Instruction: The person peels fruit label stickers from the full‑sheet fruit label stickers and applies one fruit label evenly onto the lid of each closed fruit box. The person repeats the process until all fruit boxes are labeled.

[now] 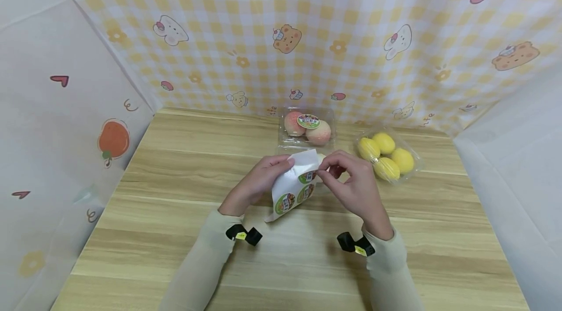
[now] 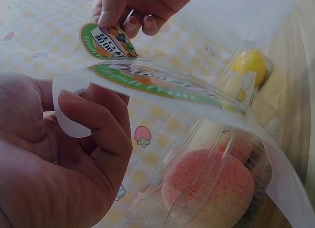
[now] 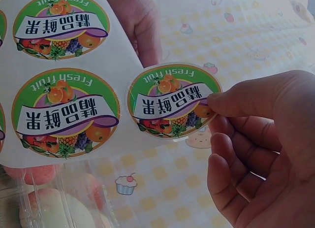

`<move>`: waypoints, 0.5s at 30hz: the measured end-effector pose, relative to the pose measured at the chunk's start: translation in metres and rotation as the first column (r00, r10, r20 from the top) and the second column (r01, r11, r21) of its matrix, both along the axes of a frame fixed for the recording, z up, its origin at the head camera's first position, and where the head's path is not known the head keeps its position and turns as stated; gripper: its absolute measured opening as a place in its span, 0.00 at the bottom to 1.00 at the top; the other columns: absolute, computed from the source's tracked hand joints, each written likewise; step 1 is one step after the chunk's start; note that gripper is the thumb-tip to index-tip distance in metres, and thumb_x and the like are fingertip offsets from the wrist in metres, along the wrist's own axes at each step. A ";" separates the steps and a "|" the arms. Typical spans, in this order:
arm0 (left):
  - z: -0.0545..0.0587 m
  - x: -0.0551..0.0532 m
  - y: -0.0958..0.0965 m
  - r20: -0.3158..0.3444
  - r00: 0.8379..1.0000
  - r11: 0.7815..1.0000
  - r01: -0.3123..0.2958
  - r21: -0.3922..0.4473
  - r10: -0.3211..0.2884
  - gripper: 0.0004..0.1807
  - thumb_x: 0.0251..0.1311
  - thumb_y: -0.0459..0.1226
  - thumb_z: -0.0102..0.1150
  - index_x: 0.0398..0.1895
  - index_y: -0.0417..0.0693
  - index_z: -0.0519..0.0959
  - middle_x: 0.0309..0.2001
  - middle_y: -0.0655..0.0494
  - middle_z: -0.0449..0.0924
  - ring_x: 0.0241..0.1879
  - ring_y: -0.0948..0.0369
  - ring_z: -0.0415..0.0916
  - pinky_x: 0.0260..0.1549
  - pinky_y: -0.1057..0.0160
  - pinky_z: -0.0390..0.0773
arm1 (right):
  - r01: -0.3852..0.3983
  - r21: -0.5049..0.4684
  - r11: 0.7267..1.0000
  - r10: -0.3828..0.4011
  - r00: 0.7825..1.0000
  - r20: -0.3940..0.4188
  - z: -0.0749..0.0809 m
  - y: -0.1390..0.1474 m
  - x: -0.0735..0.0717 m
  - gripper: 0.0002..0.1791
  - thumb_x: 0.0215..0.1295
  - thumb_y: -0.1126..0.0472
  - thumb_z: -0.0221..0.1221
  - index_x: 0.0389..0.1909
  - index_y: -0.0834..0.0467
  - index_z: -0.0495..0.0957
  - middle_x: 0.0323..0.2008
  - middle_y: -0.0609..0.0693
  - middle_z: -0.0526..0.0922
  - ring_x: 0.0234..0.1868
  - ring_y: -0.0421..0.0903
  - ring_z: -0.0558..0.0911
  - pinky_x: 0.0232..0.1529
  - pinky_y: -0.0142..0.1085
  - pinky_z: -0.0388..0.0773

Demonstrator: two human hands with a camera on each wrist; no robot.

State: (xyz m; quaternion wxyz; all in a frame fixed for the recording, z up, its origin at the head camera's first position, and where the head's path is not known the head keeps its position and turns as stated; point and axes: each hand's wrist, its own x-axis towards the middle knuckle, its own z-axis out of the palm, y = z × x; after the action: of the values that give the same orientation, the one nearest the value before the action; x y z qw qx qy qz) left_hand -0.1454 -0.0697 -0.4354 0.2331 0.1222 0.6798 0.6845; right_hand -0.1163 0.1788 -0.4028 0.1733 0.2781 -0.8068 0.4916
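Observation:
A white sheet of oval fruit stickers [image 1: 281,189] is held by my left hand [image 1: 261,177], thumb on one face and fingers curled behind it. At the sheet's edge my right hand [image 1: 355,186] pinches one oval sticker [image 3: 170,101] between thumb and forefinger. In the right wrist view that sticker stands mostly beyond the sheet's edge, its left side still against it. Other printed stickers [image 3: 66,112] lie flat on the sheet. Behind the hands sits a clear plastic box [image 1: 281,130] of peaches [image 1: 318,133], with a similar oval label [image 1: 309,121] on top.
To the right of the peach box, a clear box [image 1: 414,155] holds several yellow lemons [image 1: 401,160]. Both boxes stand on a wood-grain table [image 1: 175,155]. A yellow checked cloth [image 1: 246,33] hangs along the back, and white cloth [image 1: 52,155] covers the sides.

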 end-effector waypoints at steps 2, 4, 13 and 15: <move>0.000 0.000 -0.001 -0.002 1.000 1.000 0.001 -0.002 -0.001 0.26 0.87 0.42 0.46 0.71 0.29 0.77 0.51 0.39 0.88 0.44 0.56 0.87 0.41 0.59 0.86 | 0.002 -0.003 1.000 -0.002 1.000 -0.002 0.000 0.000 0.000 0.12 0.64 0.78 0.73 0.36 0.57 0.88 0.33 0.44 0.87 0.30 0.42 0.80 0.35 0.29 0.79; -0.001 -0.001 -0.001 -0.003 1.000 1.000 0.001 -0.002 -0.001 0.26 0.87 0.42 0.46 0.71 0.29 0.77 0.52 0.39 0.87 0.45 0.56 0.87 0.42 0.59 0.86 | 0.006 -0.004 1.000 -0.006 1.000 -0.004 0.000 0.001 0.000 0.12 0.64 0.77 0.72 0.36 0.57 0.88 0.32 0.44 0.87 0.30 0.42 0.80 0.35 0.28 0.79; 0.000 -0.001 -0.004 -0.007 1.000 1.000 -0.003 0.010 0.003 0.26 0.87 0.41 0.46 0.71 0.29 0.77 0.51 0.41 0.87 0.45 0.57 0.86 0.42 0.59 0.86 | 0.018 0.001 1.000 -0.018 1.000 -0.001 0.001 0.001 0.000 0.12 0.64 0.77 0.72 0.35 0.56 0.88 0.31 0.43 0.86 0.29 0.42 0.80 0.35 0.28 0.79; 0.000 -0.001 -0.004 -0.007 1.000 1.000 -0.003 0.011 0.003 0.26 0.87 0.41 0.46 0.71 0.29 0.77 0.51 0.41 0.87 0.44 0.58 0.86 0.41 0.59 0.86 | 0.018 0.001 1.000 -0.018 1.000 0.002 0.001 0.001 0.001 0.12 0.64 0.77 0.72 0.35 0.56 0.88 0.30 0.43 0.85 0.29 0.42 0.80 0.36 0.27 0.79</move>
State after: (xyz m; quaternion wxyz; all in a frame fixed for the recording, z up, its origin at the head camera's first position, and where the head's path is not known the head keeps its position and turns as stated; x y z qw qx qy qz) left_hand -0.1467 -0.0738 -0.4356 0.2290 0.1246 0.6770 0.6883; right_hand -0.1156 0.1802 -0.4017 0.1770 0.2703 -0.8097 0.4899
